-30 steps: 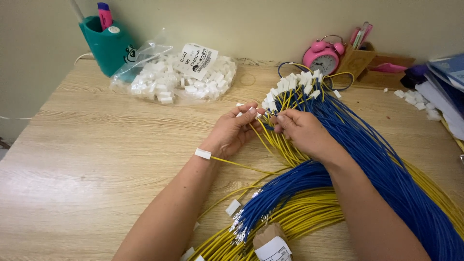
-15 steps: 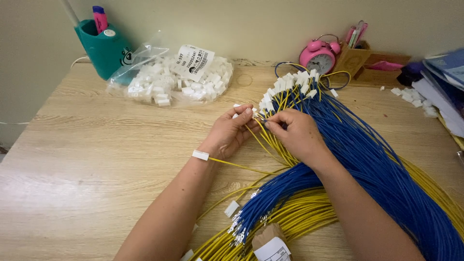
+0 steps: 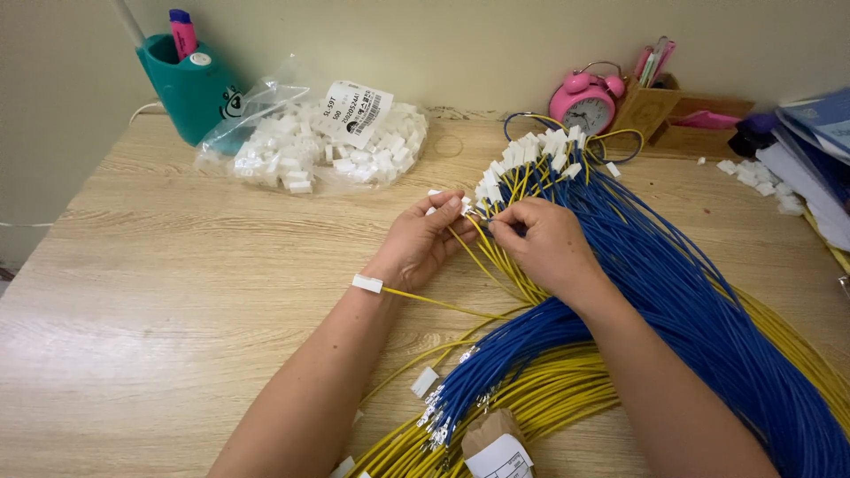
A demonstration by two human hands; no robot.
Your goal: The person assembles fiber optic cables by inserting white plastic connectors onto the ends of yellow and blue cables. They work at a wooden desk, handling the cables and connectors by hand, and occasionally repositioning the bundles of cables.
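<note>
Two hands meet at the middle of the head view. The left hand (image 3: pixel 423 243) pinches a small white connector (image 3: pixel 464 206) between thumb and fingertips, and the right hand (image 3: pixel 544 243) nips a yellow wire (image 3: pixel 485 265) at that same connector. The bundle of blue and yellow wires (image 3: pixel 673 292) runs from 12 o'clock to 5 o'clock of the hands across the wooden bench (image 3: pixel 177 292). At 11 o'clock lies a clear bag of white connectors (image 3: pixel 310 150), beside a teal pen cup (image 3: pixel 186 93); a pink alarm clock (image 3: pixel 584 99) stands at 1 o'clock.
</note>
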